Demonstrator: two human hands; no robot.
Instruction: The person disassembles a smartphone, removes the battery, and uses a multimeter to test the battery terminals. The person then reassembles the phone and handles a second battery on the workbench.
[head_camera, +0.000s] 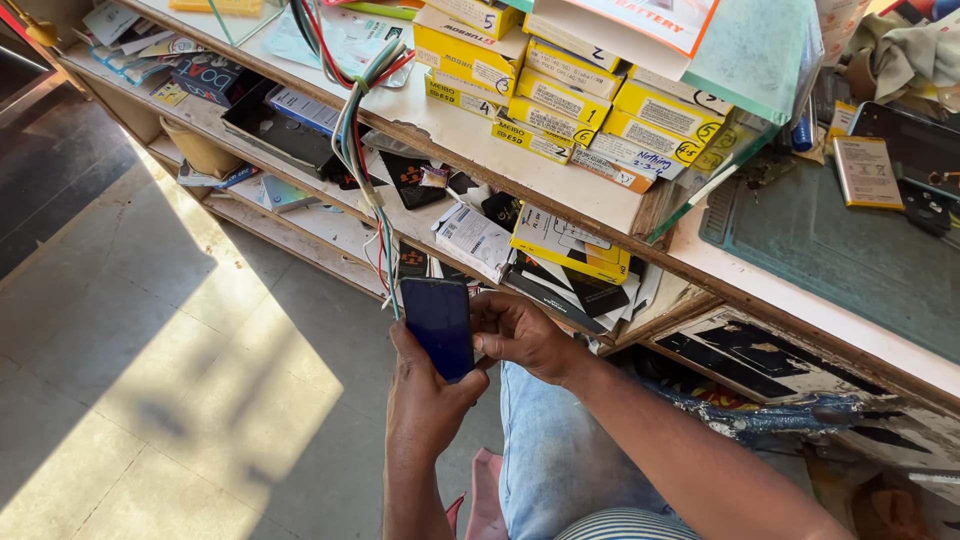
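1. Your knee in blue jeans (545, 450) fills the lower middle of the frame, with a striped shirt hem (625, 525) at the bottom edge and the tiled floor (150, 400) to the left, half in sun and half in shadow.

2. Your left hand (425, 395) comes up from the bottom centre and cups the lower end of a dark phone (438, 325). The fingers are wrapped behind it and the thumb lies along its left edge, so this hand is closed on the phone.

3. Your right hand (520, 335) comes in from the lower right. Its fingers curl against the right edge of the same phone, touching it. Whether it truly grips or only presses there, I cannot tell.

4. Between the two hands the phone stands nearly upright in the frame. Its long axis runs from bottom to top, leaning slightly left, and its dark glass faces you. The left hand carries it from below, and the right hand meets it from the side, about midway up.

5. A bundle of coloured wires (355, 110) hangs from the upper middle, and its thin ends reach the top left corner of the phone.

6. Just above the hands, the shelf (330, 225) holds small boxes and papers. On the bench (560, 175) above it, yellow boxes (570, 105) are stacked, with a green mat (850, 255) to the right.
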